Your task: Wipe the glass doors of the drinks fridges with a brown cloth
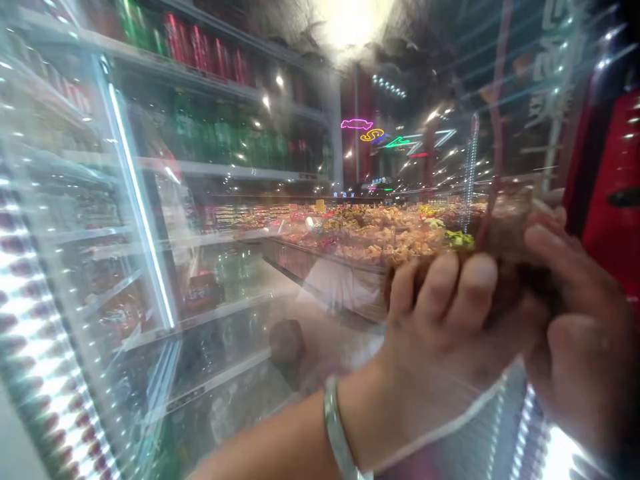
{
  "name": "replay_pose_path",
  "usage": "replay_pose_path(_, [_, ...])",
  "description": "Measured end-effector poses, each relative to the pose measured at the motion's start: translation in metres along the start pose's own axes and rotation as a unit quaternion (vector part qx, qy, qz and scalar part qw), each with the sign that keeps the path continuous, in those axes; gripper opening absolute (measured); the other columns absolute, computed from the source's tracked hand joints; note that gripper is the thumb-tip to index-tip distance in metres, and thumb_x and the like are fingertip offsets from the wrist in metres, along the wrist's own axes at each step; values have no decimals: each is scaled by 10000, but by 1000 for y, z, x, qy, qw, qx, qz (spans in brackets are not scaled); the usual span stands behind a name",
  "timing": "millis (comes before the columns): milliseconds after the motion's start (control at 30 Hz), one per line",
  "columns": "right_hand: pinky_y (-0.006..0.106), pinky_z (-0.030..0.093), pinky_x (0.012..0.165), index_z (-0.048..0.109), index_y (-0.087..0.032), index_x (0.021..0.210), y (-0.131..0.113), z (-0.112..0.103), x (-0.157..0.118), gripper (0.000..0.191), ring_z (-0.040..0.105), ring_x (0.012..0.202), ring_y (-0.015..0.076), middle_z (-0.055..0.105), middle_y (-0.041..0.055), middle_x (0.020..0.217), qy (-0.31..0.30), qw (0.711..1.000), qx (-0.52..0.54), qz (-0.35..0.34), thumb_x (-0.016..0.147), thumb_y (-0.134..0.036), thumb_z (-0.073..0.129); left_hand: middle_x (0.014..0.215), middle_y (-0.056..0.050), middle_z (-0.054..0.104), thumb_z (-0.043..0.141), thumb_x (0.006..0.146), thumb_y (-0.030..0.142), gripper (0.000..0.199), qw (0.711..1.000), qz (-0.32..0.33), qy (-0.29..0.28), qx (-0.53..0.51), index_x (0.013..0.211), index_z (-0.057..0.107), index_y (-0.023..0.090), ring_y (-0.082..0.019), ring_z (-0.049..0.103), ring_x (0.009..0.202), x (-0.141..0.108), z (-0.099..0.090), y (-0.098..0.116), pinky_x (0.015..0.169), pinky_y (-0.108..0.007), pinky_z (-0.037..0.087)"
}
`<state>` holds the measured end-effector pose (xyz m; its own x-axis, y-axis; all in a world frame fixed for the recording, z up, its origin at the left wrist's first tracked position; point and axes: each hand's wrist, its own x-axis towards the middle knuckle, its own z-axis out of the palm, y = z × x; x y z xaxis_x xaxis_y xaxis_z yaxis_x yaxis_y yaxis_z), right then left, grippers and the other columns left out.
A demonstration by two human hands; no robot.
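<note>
My left hand, with a pale green bangle on its wrist, reaches in from the bottom. Its fingers are curled over a dark brown cloth against a clear glass pane. Close beside it at the right, my right hand is bent round the same cloth, with the thumb low and the fingers up near the glass. Motion blur and reflections hide part of the cloth and the fingertips. A faint reflection of the hands and arm shows in the pane.
Through or mirrored in the glass are shelves with green bottles and red cans. A food display shows at the centre. Bright light strips stand at the left, and a red panel borders the right.
</note>
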<state>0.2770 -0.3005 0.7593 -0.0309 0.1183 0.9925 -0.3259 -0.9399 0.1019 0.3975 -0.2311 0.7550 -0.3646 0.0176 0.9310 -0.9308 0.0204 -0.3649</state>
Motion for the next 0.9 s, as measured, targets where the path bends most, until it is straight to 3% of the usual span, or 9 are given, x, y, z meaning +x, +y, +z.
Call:
replay_pose_path(33, [473, 400, 1288, 437, -326, 1596, 12, -2, 50, 537, 429, 1537, 276, 477, 12, 1636, -15, 1000, 19, -4, 1081, -405, 305, 1368, 6, 665, 571, 1036, 382, 217, 1000, 13, 0, 5, 1177, 735, 374, -220, 588, 1329, 57, 0, -20, 1115, -421, 484])
replay_pose_path(67, [461, 361, 1307, 416, -318, 1605, 20, -4, 83, 532, 387, 1562, 261, 440, 12, 1660, -26, 999, 39, -7, 1086, -373, 312, 1381, -10, 652, 524, 1057, 388, 252, 999, 26, 6, 18, 1206, 724, 352, -225, 589, 1335, 98, 0, -34, 1107, -422, 487])
replay_pose_path(133, [462, 329, 1311, 416, -289, 1600, 25, -4, 103, 517, 377, 1566, 254, 431, 43, 1665, -21, 997, 74, -10, 1092, -340, 330, 1354, -17, 648, 431, 1085, 372, 316, 997, 44, 23, 58, 1230, 710, 335, -227, 612, 1309, 130, -3, -44, 1066, -422, 501])
replay_pose_path(300, [436, 358, 1254, 450, -220, 1566, 17, 1, 61, 513, 458, 1504, 245, 501, 96, 1602, 18, 995, 88, -36, 1103, -407, 333, 1301, -40, 634, 406, 1093, 380, 348, 992, 56, 58, 95, 1277, 697, 328, -254, 626, 1238, 89, -5, -28, 1011, -452, 491])
replay_pose_path(400, [500, 362, 1259, 440, -241, 1568, 20, 4, 62, 539, 467, 1496, 251, 502, 105, 1590, 25, 990, 87, -105, 1102, -463, 285, 1358, -92, 616, 474, 1082, 373, 324, 996, 43, 37, 71, 1314, 691, 312, -291, 569, 1282, 82, -1, -27, 1034, -474, 452])
replay_pose_path(500, [560, 372, 1259, 432, -268, 1569, 23, 6, 70, 547, 475, 1489, 258, 506, 109, 1580, 29, 985, 88, -142, 1093, -490, 279, 1436, -120, 567, 412, 1104, 380, 385, 997, 34, 2, 73, 1394, 655, 314, -309, 505, 1338, 87, 0, -28, 1055, -489, 400])
replay_pose_path(600, [565, 371, 1263, 452, -259, 1556, 18, 5, 70, 550, 481, 1484, 262, 514, 109, 1576, 28, 990, 88, -107, 1081, -500, 314, 1449, -124, 554, 379, 1109, 365, 411, 995, 34, -18, 88, 1423, 637, 302, -315, 488, 1348, 80, -2, -21, 1054, -489, 386])
replay_pose_path(733, [513, 389, 1271, 484, -287, 1543, 10, 4, 61, 533, 491, 1485, 235, 526, 86, 1584, 26, 994, 89, -54, 1071, -493, 347, 1444, -129, 570, 434, 1079, 338, 393, 993, 52, -39, 103, 1394, 653, 251, -307, 515, 1323, 53, -5, -13, 1014, -441, 431])
replay_pose_path(900, [517, 336, 1310, 539, -309, 1505, 1, 13, 51, 495, 457, 1519, 225, 567, 63, 1554, -10, 993, 93, -75, 1064, -459, 374, 1433, -85, 593, 421, 1083, 383, 375, 982, 153, -34, 108, 1352, 672, 313, -280, 521, 1334, 40, -15, -43, 1072, -431, 421])
